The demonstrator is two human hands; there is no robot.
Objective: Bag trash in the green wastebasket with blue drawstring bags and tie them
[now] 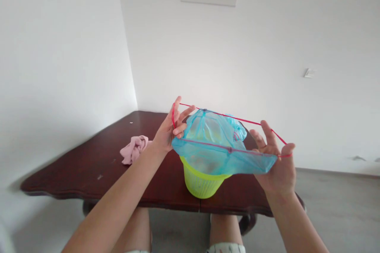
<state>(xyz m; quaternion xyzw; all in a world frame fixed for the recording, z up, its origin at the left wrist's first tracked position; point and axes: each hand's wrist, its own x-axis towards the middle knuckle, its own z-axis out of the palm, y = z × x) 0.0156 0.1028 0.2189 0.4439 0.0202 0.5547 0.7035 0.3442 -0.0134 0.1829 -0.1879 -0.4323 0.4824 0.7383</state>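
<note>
A thin blue drawstring garbage bag (208,136) is stretched between my two hands, its mouth pulled wide by the red drawstring. On my left hand (175,126) the red string loops around the fingers, some of them extended. At the other end, the string runs over the spread fingers and thumb of my right hand (274,156). Below the bag a yellow-green perforated plastic basket (203,185) stands upright on the table. The bag hangs over its top and hides most of the rim.
The dark reddish-brown table (89,166) has a scalloped edge. A crumpled pink cloth (135,150) lies left of the basket. More crumpled blue plastic (237,128) with a bit of red string shows behind the bag. White walls stand at the left and back.
</note>
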